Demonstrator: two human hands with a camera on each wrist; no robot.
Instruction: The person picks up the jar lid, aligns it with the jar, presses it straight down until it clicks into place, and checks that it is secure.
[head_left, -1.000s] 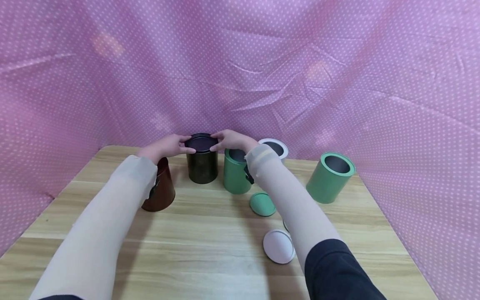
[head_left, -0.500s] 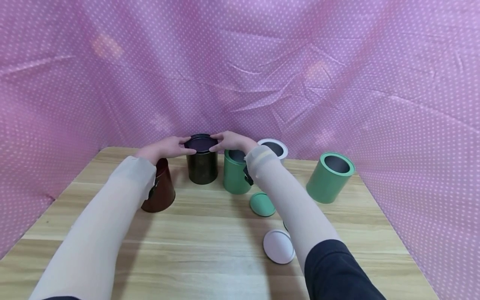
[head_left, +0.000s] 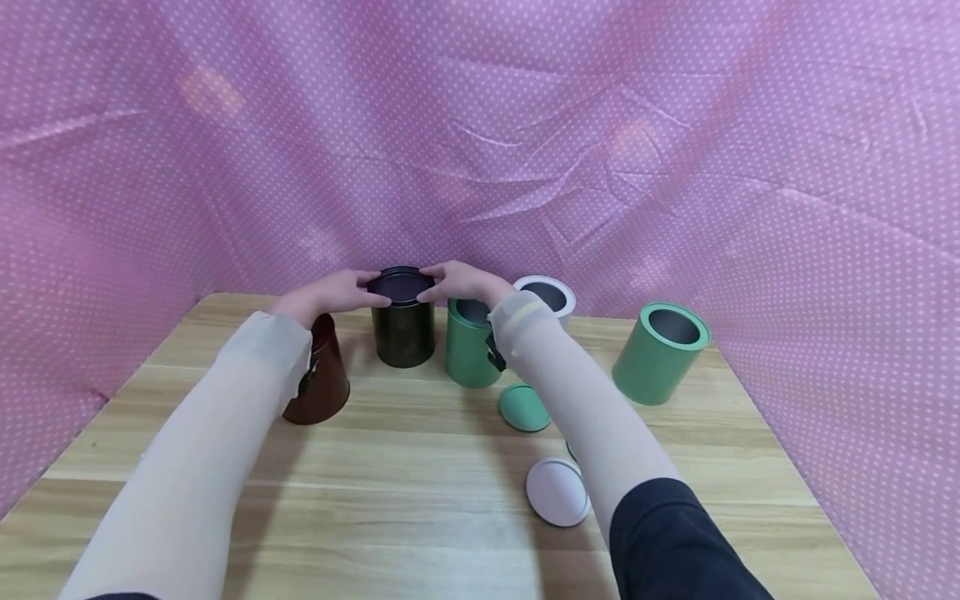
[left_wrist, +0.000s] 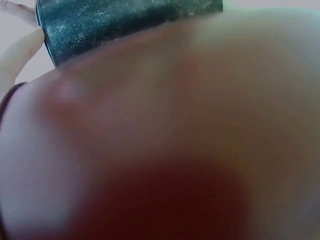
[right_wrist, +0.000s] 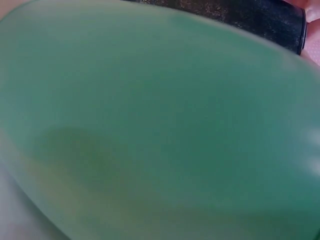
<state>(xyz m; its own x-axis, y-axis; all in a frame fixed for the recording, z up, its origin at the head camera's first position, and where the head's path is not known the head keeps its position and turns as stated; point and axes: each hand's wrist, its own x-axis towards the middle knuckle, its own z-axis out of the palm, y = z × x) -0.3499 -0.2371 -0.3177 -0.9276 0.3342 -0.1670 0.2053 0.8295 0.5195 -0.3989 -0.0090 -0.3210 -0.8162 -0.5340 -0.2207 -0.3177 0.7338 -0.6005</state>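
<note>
At the back of the table stands a black can [head_left: 405,337] with a dark lid [head_left: 402,287] on its top. My left hand [head_left: 330,294] grips the lid's left edge, thumb in front and fingers behind. On the opposite edge, my right hand [head_left: 461,281] holds the rim in the same spread way. In the left wrist view, fingertips [left_wrist: 35,40] touch the rim of the black can [left_wrist: 115,22], and a blurred reddish-brown shape covers most of the frame. A green can [right_wrist: 175,115] fills the right wrist view, largely hiding the black can [right_wrist: 235,12].
A red-brown can [head_left: 322,387] stands under my left wrist. Right of the black can are a green can [head_left: 471,358], a white can [head_left: 551,292] and another green can [head_left: 660,358], all uncovered. A green lid [head_left: 525,407] and a pale lid [head_left: 557,492] lie on the wooden table [head_left: 360,517].
</note>
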